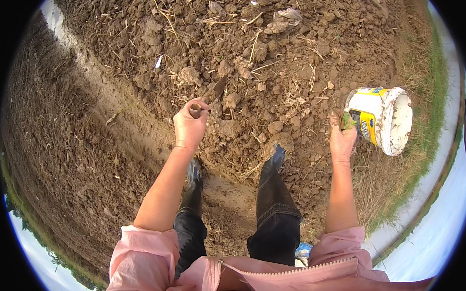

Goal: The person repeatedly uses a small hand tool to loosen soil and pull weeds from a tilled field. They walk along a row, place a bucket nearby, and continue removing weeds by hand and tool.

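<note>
My left hand is closed around the handle of a hand trowel. The round butt of the handle faces up, and the dark blade points away from me, low over the clods; whether its tip is in the soil is unclear. In my right hand is a small seedling with green leaves and soil about its base. Just to the right of that hand is a white plastic bucket, smeared with mud, with a yellow and black label. Its mouth faces right in the view. Contact between hand and bucket cannot be made out.
Loose clods and straw cover the tilled soil bed before me. My rubber boots stand at its near edge, by a muddy furrow. A grassy bank borders water on the right. A blue-and-white bag lies behind my legs.
</note>
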A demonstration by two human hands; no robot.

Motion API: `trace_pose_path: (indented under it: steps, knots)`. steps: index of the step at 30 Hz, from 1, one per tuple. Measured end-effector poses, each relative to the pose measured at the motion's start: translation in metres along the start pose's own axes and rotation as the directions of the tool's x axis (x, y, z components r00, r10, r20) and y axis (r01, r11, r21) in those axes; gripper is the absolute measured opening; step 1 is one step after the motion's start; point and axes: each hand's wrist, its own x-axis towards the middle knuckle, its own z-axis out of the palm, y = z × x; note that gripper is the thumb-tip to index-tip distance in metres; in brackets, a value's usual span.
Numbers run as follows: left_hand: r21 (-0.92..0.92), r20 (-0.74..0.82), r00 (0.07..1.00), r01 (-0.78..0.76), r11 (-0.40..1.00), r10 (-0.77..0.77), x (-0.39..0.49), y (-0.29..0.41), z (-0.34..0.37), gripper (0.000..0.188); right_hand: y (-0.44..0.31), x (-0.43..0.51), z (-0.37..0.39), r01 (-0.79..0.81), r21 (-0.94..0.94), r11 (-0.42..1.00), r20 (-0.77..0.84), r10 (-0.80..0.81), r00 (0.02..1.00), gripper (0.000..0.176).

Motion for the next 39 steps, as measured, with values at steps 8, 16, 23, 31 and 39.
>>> trace_pose_path:
  steps: [8,16,23,31,39]
  knots:
    - [0.102,0.0,0.996,-0.09,0.991,0.091,0.036,0.065,0.061,0.01,-0.011,0.139,-0.242,-0.056,-0.903,0.427,-0.28,-0.482,0.83,0.051]
    - [0.052,-0.041,0.997,-0.064,0.997,0.066,0.015,0.058,0.044,0.009,0.066,0.126,-0.23,-0.008,-0.759,0.651,-0.118,-0.126,0.985,0.025]
    - [-0.061,-0.066,0.979,-0.195,0.979,0.191,0.025,0.079,0.047,0.007,0.015,0.139,-0.162,0.243,-0.483,0.841,-0.254,-0.4,0.881,0.021]
    - [-0.197,0.114,0.977,-0.156,0.968,0.181,0.075,0.169,0.189,0.009,0.053,0.192,-0.025,0.203,-0.564,0.8,0.157,-0.137,0.978,0.034]
    - [-0.172,-0.05,0.998,-0.045,0.984,0.037,0.135,0.224,0.33,0.009,0.103,0.231,0.008,0.149,-0.595,0.79,0.152,-0.072,0.986,0.051]
